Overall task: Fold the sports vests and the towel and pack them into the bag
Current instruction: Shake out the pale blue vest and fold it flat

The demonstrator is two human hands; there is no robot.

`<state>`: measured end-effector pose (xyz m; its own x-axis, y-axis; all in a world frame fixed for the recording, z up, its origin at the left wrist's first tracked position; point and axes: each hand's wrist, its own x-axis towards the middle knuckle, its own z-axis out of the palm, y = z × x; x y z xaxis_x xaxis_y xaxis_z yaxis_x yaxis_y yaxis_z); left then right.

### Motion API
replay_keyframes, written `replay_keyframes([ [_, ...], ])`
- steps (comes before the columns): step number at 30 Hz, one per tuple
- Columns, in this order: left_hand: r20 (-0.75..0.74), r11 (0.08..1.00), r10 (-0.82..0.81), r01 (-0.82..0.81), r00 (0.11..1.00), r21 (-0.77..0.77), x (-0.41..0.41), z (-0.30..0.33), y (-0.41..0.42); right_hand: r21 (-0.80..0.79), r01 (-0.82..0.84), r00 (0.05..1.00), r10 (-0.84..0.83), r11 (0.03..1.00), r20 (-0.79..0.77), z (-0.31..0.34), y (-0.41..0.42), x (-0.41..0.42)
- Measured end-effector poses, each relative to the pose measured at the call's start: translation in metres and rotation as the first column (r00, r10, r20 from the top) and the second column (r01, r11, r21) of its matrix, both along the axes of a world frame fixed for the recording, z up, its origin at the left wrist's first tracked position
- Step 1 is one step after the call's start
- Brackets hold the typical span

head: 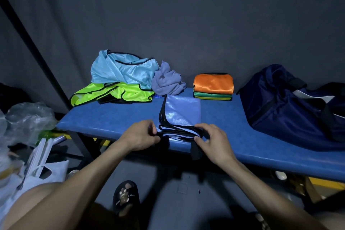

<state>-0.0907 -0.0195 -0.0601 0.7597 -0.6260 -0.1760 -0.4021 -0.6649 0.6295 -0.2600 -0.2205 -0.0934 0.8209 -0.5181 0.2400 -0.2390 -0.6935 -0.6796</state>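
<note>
Blue vest [182, 112]: laid half-folded on the bench [112, 117] near its front edge, black trim gathered toward the person — likely so the next fold can be drawn over.
Left hand [140, 136]: trim is pinched at the vest's left corner.
Right hand [212, 142]: trim is gripped at the right corner.
Folded stack [213, 87]: orange on top, set beside the bag [283, 99] for packing.
Unfolded: light blue vest [123, 69], yellow vest [112, 93], towel [168, 80] — heaped at the back.
Progress: judged roughly midway; nothing is seen packed.
</note>
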Motion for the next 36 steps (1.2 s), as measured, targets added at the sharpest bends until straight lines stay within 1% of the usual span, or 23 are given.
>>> replay_keyframes([
  [1, 0.118, 1.0, -0.004, 0.005, 0.993, -0.009, 0.006, 0.002, -0.002, -0.021, -0.002, 1.0, 0.002, 1.0, 0.014, -0.001, 0.0, 0.0],
  [3, 0.192, 0.986, 0.05, -0.018, 0.98, -0.164, 0.014, 0.007, -0.006, -0.045, 0.001, 0.999, 0.001, 0.999, 0.049, -0.003, 0.0, -0.001],
  [4, 0.215, 0.975, 0.048, 0.002, 0.975, -0.224, 0.018, 0.01, -0.01, -0.046, 0.004, 0.998, -0.001, 0.999, 0.065, -0.003, 0.0, -0.001],
  [6, 0.25, 0.957, -0.071, 0.136, 0.966, -0.255, 0.023, 0.011, -0.02, -0.056, 0.007, 0.996, -0.002, 0.998, 0.087, -0.003, 0.001, -0.002],
  [8, 0.283, 0.934, -0.22, 0.286, 0.934, -0.216, 0.028, 0.01, -0.028, -0.093, 0.004, 0.994, 0.006, 0.996, 0.105, -0.003, 0.001, -0.002],
  [11, 0.326, 0.869, -0.437, 0.487, 0.838, -0.087, 0.03, 0.007, -0.039, -0.141, -0.009, 0.995, 0.023, 0.99, 0.097, -0.001, 0.002, -0.004],
  [14, 0.294, 0.803, -0.574, 0.596, 0.765, 0.018, 0.03, 0.006, -0.044, -0.143, -0.043, 0.996, 0.054, 0.989, 0.07, 0.001, 0.003, -0.003],
  [17, 0.271, 0.775, -0.623, 0.627, 0.734, 0.082, 0.032, 0.006, -0.047, -0.125, -0.067, 0.995, 0.075, 0.99, 0.06, 0.001, 0.003, 0.0],
  [21, 0.282, 0.738, -0.67, 0.654, 0.686, 0.163, 0.033, 0.003, -0.054, -0.101, -0.085, 0.995, 0.091, 0.991, 0.049, 0.0, 0.001, 0.002],
  [24, 0.33, 0.742, -0.668, 0.631, 0.667, 0.228, 0.032, -0.001, -0.059, -0.071, -0.08, 0.995, 0.084, 0.994, 0.054, -0.002, -0.001, 0.002],
  [27, 0.408, 0.765, -0.637, 0.604, 0.654, 0.225, 0.033, 0.003, -0.058, -0.04, -0.078, 0.995, 0.081, 0.996, 0.061, -0.004, -0.002, 0.003],
  [29, 0.488, 0.776, -0.622, 0.564, 0.612, 0.282, 0.033, 0.008, -0.055, -0.021, -0.08, 0.994, 0.081, 0.997, 0.067, -0.005, -0.002, 0.003],
  [30, 0.506, 0.772, -0.63, 0.548, 0.589, 0.323, 0.033, 0.009, -0.054, -0.02, -0.086, 0.994, 0.087, 0.996, 0.072, -0.006, -0.002, 0.002],
  [31, 0.493, 0.763, -0.644, 0.54, 0.585, 0.356, 0.031, 0.01, -0.053, -0.026, -0.1, 0.992, 0.102, 0.995, 0.078, -0.006, -0.002, 0.0],
  [33, 0.434, 0.749, -0.663, 0.539, 0.61, 0.385, 0.029, 0.01, -0.053, -0.067, -0.146, 0.987, 0.151, 0.987, 0.064, -0.004, -0.001, -0.004],
  [35, 0.379, 0.753, -0.658, 0.562, 0.651, 0.342, 0.028, 0.012, -0.055, -0.13, -0.223, 0.974, 0.226, 0.966, 0.005, 0.001, -0.001, -0.011],
  [36, 0.357, 0.771, -0.637, 0.557, 0.684, 0.308, 0.03, 0.014, -0.055, -0.171, -0.281, 0.96, 0.277, 0.944, -0.046, 0.003, -0.001, -0.015],
])
